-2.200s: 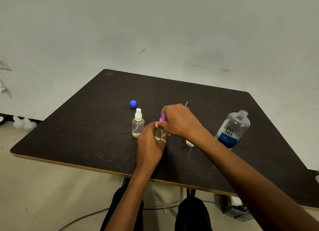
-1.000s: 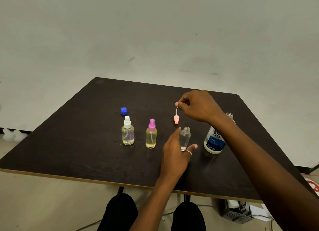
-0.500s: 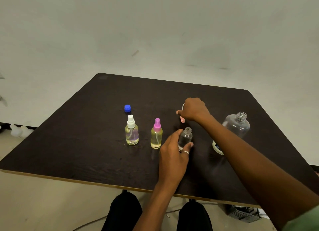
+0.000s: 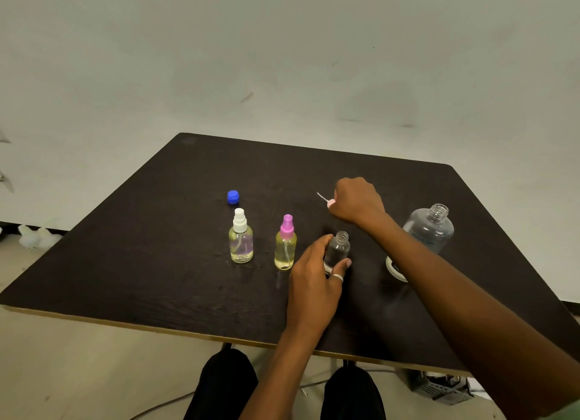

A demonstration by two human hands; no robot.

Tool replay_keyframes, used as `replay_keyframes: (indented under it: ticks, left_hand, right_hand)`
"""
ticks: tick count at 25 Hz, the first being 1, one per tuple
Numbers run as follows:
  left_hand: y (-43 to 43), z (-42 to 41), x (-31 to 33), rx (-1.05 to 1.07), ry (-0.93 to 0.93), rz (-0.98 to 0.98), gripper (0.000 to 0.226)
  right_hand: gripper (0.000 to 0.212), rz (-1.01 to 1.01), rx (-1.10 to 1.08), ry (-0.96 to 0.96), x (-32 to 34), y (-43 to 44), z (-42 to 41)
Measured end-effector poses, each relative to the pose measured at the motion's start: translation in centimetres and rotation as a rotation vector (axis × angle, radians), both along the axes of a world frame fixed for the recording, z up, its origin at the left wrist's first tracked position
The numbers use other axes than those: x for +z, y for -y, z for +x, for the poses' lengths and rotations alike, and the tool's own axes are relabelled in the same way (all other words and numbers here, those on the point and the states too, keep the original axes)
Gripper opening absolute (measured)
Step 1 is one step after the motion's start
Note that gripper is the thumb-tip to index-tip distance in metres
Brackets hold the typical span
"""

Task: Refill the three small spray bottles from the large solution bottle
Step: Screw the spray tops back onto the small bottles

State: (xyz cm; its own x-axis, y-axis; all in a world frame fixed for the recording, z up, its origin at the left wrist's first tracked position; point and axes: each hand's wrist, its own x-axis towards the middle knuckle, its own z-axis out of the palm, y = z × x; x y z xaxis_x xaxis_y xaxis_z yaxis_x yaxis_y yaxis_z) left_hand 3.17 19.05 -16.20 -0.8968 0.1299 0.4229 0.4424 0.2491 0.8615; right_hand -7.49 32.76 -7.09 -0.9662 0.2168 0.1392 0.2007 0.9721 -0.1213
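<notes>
Only the head view here, looking down at a dark wood-grain counter (image 4: pixel 157 262) against a plain pale wall.

The left hand (image 4: pixel 314 281) was wrapped around the uncapped small bottle (image 4: pixel 337 248), thumb on one side and fingers (image 4: pixel 343 264) curled round the other, with a ring on one finger. That bottle stood upright on the counter with its threaded neck open, and it looked clear and pretty much empty.

The right hand (image 4: pixel 357 201) was farther back, closed loosely over a pale pink spray top (image 4: pixel 330 203), low over the counter. Its thin white dip tube (image 4: pixel 321 196) poked out to the left. Couldn't tell if the top was actually touching the counter or not.

To the left of the held bottle stood two more small spray bottles, both capped and holding yellowish liquid: the pink-top bottle (image 4: pixel 285 247) just beside the left hand, and the white-top bottle (image 4: pixel 241 240) a bit further left. A blue cap (image 4: pixel 233 197) sat on its own behind the white-top one.

The large solution bottle (image 4: pixel 430 231) was on the right, open at the neck, partly hidden behind the right forearm. It looked tilted in this wide-angle shot.

Dark-trousered knees showed under the counter edge.
</notes>
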Motion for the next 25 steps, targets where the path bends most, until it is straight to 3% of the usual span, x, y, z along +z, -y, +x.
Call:
replay_keyframes:
  ticks: [8,13,25]
  left_hand:
    - [0.1,0.2,0.1,-0.003,0.017,-0.002,0.05]
    - [0.0,-0.1,-0.2,-0.009,0.015,0.01,0.05]
    - [0.1,0.0,0.0,-0.02,0.042,0.004,0.051]
  right_hand:
    - [0.011,-0.08,0.198,-0.133,9.9,0.8,6.1]
    - [0.008,-0.142,0.252,-0.091,14.8,0.5,10.4]
    - [0.005,-0.077,0.347,0.086,13.6,0.4,10.9]
